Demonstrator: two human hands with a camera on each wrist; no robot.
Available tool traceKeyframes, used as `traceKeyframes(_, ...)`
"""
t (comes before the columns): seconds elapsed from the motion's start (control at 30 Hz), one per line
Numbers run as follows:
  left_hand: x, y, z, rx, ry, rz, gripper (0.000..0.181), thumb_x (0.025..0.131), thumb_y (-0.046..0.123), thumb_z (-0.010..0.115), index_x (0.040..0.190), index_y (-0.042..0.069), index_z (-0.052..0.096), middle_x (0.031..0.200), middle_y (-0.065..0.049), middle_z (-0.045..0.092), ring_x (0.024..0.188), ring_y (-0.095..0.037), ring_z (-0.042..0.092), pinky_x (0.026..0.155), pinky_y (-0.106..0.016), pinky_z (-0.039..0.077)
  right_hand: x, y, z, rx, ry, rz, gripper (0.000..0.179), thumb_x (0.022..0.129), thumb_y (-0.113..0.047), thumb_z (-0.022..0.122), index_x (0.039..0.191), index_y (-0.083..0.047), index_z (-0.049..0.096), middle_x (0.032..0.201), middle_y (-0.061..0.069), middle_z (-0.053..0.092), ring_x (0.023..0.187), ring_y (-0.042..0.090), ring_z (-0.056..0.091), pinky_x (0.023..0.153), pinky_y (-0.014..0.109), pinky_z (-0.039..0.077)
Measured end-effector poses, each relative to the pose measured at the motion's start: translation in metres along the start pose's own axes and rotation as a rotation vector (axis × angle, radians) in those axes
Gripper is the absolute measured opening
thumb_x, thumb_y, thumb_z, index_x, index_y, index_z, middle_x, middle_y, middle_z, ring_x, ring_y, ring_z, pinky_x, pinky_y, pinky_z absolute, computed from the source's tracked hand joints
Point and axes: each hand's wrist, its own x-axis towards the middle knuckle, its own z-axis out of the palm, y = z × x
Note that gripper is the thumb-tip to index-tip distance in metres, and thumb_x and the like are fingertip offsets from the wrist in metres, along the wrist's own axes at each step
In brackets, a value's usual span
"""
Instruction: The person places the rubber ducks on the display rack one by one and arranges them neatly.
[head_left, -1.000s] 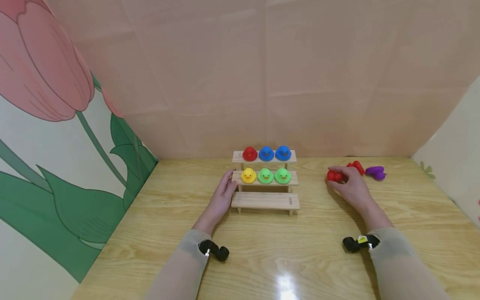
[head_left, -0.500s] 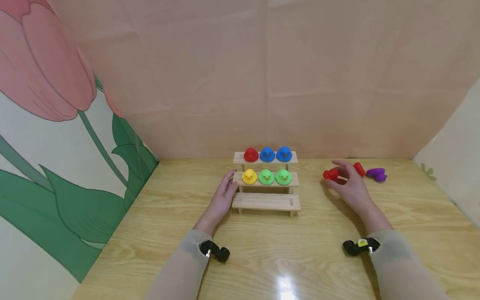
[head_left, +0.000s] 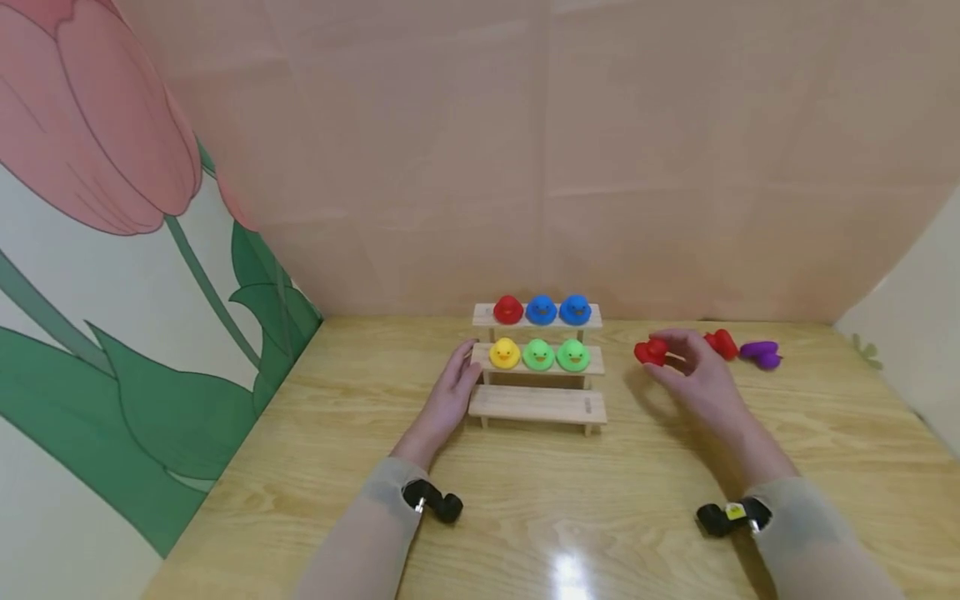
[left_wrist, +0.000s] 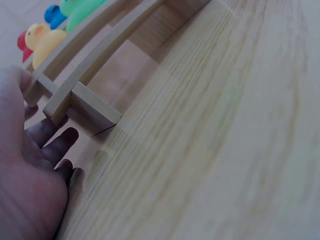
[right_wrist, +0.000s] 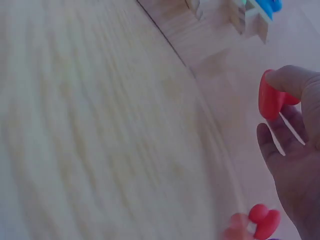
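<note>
My right hand (head_left: pixel 697 371) pinches a red rubber duck (head_left: pixel 649 352) between thumb and fingers, to the right of a three-tier wooden stand (head_left: pixel 537 403). In the right wrist view the held duck (right_wrist: pixel 270 95) is lifted above the table. My left hand (head_left: pixel 448 392) grips the stand's left end, its thumb at the middle tier. On the top tier sit a red duck (head_left: pixel 508 310) and two blue ducks (head_left: pixel 541 310). A yellow duck (head_left: pixel 505 354) and two green ducks (head_left: pixel 538 355) stand in a row on the middle tier. The lowest tier is bare.
Behind my right hand, more red ducks (head_left: pixel 722 344) lie on the wooden table (head_left: pixel 525 500). Purple ducks (head_left: pixel 762 354) lie on their sides just right of them. A draped pink cloth (head_left: pixel 450 167) rises at the table's back edge.
My right hand has lifted the red duck and carried it left toward the stand. The left hand keeps its place at the stand. The head view has shifted slightly.
</note>
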Motion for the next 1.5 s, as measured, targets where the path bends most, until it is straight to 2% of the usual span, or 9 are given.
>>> traceKeyframes(0.17,0.0,0.0,0.0,0.001,-0.003,0.0,0.059,0.12,0.044,0.047,0.175,0.026,0.031,0.174,-0.015,0.04,0.159,-0.033,0.039,0.131,-0.053,0.032,-0.007,-0.017,-0.003,-0.033,-0.032,0.008,0.064,0.104,-0.032,0.082,0.157,-0.01,0.053,0.151,0.014,0.059,0.142,0.041,0.057,0.103,0.01,0.048)
traceKeyframes(0.47,0.0,0.001,0.0,-0.012,-0.001,-0.001,0.057,0.121,0.038,0.046,0.174,0.025,0.032,0.174,-0.016,0.039,0.16,-0.034,0.038,0.131,-0.052,0.031,-0.016,-0.042,-0.005,-0.045,-0.073,-0.085,0.059,0.103,-0.018,0.083,0.155,-0.008,0.057,0.149,0.016,0.06,0.14,0.048,0.058,0.101,0.005,0.044)
traceKeyframes(0.6,0.0,0.002,0.001,-0.002,0.0,-0.002,0.056,0.121,0.037,0.046,0.174,0.025,0.032,0.175,-0.016,0.039,0.16,-0.034,0.038,0.131,-0.053,0.031,-0.022,-0.056,-0.003,-0.034,-0.104,-0.123,0.058,0.102,-0.016,0.084,0.154,-0.01,0.059,0.148,0.012,0.061,0.136,0.044,0.061,0.101,0.006,0.045)
traceKeyframes(0.9,0.003,0.001,0.002,-0.024,-0.013,0.006,0.055,0.121,0.035,0.045,0.174,0.027,0.031,0.174,-0.015,0.041,0.159,-0.034,0.041,0.131,-0.052,0.031,-0.032,-0.081,0.008,0.018,-0.185,-0.23,0.05,0.1,-0.008,0.083,0.147,-0.011,0.064,0.137,0.005,0.067,0.126,0.01,0.066,0.106,0.012,0.048)
traceKeyframes(1.0,0.004,0.001,0.003,-0.023,-0.016,0.0,0.055,0.121,0.034,0.045,0.174,0.027,0.031,0.174,-0.015,0.04,0.159,-0.033,0.04,0.131,-0.052,0.032,-0.034,-0.085,0.014,0.02,-0.214,-0.233,0.048,0.1,-0.009,0.084,0.145,-0.014,0.066,0.136,0.002,0.067,0.126,0.012,0.067,0.108,0.013,0.048)
traceKeyframes(1.13,0.004,0.001,0.004,-0.012,-0.011,-0.007,0.055,0.121,0.034,0.045,0.174,0.026,0.032,0.175,-0.016,0.038,0.16,-0.034,0.038,0.131,-0.053,0.031,-0.034,-0.087,0.025,0.017,-0.248,-0.236,0.047,0.1,-0.01,0.085,0.144,-0.013,0.068,0.137,0.001,0.067,0.127,0.02,0.068,0.111,0.014,0.047)
traceKeyframes(1.33,0.004,0.001,0.003,0.001,-0.01,-0.008,0.057,0.12,0.041,0.046,0.174,0.028,0.032,0.176,-0.014,0.036,0.161,-0.034,0.036,0.131,-0.054,0.03,-0.032,-0.09,0.044,0.038,-0.299,-0.244,0.047,0.099,-0.011,0.086,0.143,-0.016,0.069,0.139,-0.002,0.068,0.133,0.026,0.066,0.113,0.015,0.044)
traceKeyframes(1.4,0.004,0.0,0.002,0.009,-0.01,-0.011,0.058,0.12,0.044,0.046,0.174,0.03,0.032,0.177,-0.013,0.036,0.161,-0.034,0.036,0.131,-0.054,0.03,-0.031,-0.091,0.05,0.045,-0.317,-0.232,0.048,0.099,-0.011,0.086,0.143,-0.019,0.069,0.139,-0.004,0.068,0.134,0.026,0.066,0.115,0.022,0.046)
traceKeyframes(1.5,0.004,-0.001,0.002,0.018,-0.007,-0.019,0.057,0.12,0.045,0.046,0.174,0.032,0.033,0.177,-0.012,0.036,0.161,-0.032,0.035,0.132,-0.053,0.029,-0.029,-0.093,0.059,0.063,-0.344,-0.219,0.049,0.099,-0.01,0.086,0.143,-0.02,0.069,0.139,-0.004,0.068,0.134,0.026,0.066,0.118,0.042,0.051)
